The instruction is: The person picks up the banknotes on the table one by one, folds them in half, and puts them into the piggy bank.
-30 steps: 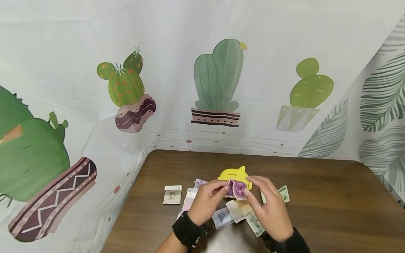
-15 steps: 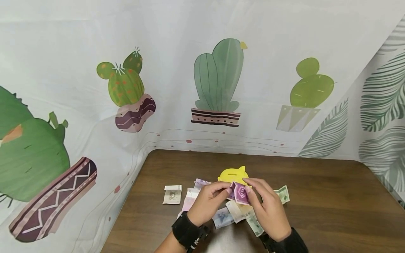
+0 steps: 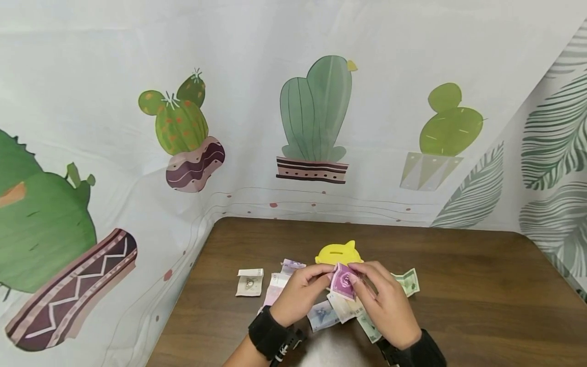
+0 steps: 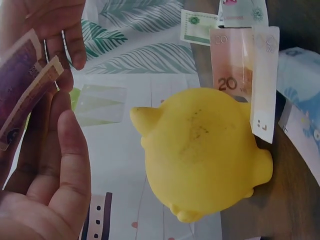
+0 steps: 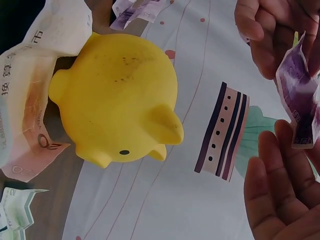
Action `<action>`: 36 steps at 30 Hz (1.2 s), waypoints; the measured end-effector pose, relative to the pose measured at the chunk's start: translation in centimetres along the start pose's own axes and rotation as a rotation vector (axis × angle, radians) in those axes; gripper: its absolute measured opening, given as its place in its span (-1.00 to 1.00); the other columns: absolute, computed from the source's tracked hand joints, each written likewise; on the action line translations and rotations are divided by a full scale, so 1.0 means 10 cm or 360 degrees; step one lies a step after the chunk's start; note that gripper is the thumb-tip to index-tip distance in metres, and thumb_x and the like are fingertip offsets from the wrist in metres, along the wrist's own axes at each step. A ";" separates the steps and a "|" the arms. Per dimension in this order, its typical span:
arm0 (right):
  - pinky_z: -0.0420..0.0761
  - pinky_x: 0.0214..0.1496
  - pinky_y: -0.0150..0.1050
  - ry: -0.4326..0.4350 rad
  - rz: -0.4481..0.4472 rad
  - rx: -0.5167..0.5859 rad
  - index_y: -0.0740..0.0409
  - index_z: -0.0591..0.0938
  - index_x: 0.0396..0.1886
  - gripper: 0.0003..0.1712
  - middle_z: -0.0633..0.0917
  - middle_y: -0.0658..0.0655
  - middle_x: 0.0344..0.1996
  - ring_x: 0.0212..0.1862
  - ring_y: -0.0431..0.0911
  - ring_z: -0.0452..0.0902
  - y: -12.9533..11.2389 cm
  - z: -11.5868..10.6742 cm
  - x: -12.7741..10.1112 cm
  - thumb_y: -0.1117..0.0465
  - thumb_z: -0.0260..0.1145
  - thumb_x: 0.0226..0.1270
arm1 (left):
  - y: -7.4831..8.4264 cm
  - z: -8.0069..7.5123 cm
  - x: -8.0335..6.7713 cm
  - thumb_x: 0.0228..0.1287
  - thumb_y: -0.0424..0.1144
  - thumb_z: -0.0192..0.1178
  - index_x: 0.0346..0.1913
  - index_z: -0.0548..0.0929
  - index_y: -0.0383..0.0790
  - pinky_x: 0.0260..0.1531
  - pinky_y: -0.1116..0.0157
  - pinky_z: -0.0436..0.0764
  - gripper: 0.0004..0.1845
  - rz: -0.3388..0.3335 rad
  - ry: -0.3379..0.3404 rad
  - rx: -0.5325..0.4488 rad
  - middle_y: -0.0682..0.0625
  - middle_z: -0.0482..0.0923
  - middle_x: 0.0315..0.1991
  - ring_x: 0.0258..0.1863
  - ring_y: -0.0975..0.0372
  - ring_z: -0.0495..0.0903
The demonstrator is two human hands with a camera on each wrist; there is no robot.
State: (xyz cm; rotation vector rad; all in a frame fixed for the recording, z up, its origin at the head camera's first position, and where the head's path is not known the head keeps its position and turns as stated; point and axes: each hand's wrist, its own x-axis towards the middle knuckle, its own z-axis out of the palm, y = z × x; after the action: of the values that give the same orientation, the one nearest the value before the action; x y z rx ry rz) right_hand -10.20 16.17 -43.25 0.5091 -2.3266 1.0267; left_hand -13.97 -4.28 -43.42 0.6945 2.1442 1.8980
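Both hands work one purple banknote (image 3: 342, 281) just in front of the yellow piggy bank (image 3: 338, 252), above the loose notes on the wooden table (image 3: 481, 295). Left hand (image 3: 298, 293) pinches the note's left edge between thumb and curled fingertips; right hand (image 3: 387, 303) pinches its right side, fingers bent over the top. Note is creased and stands roughly upright between the two grips, clear of the table.

Wrist views: note (image 4: 22, 85) looks folded, edges stacked; piggy bank (image 5: 117, 102) sits close behind, touching a 20 note (image 4: 235, 65) under its side. Slot visible on top in the head view only.

Step in hand, as a judgement: folding the note narrow enough for the slot. To do it well: keep both pinches near the edges, line the edges up before pressing the crease, run the fold flat between thumb and forefinger so it does not spring open. Keep the fold narrower than the slot, and present a crisp folded edge, not a loose corner.

Other notes scattered: a white one (image 3: 249, 283) apart at left, a green one (image 3: 408, 281) at right.
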 end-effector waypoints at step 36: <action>0.45 -0.26 -0.50 0.0055 -0.0087 -0.0055 -0.02 0.67 -0.12 -0.65 0.59 -0.20 -0.31 -0.32 -0.31 0.45 -0.01 0.07 0.00 0.33 0.55 0.11 | -0.02 -0.01 0.01 0.43 -0.28 0.21 0.18 0.64 -0.32 -0.06 0.45 0.66 -0.66 -0.0091 -0.0031 -0.0115 -0.29 0.68 0.06 -0.16 0.41 0.66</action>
State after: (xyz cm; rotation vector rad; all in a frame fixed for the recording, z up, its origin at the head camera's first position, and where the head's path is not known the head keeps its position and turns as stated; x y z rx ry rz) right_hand -10.36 15.55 -43.56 0.5342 -2.2831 0.9612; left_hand -14.18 -4.34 -43.61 0.6280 2.0502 1.9210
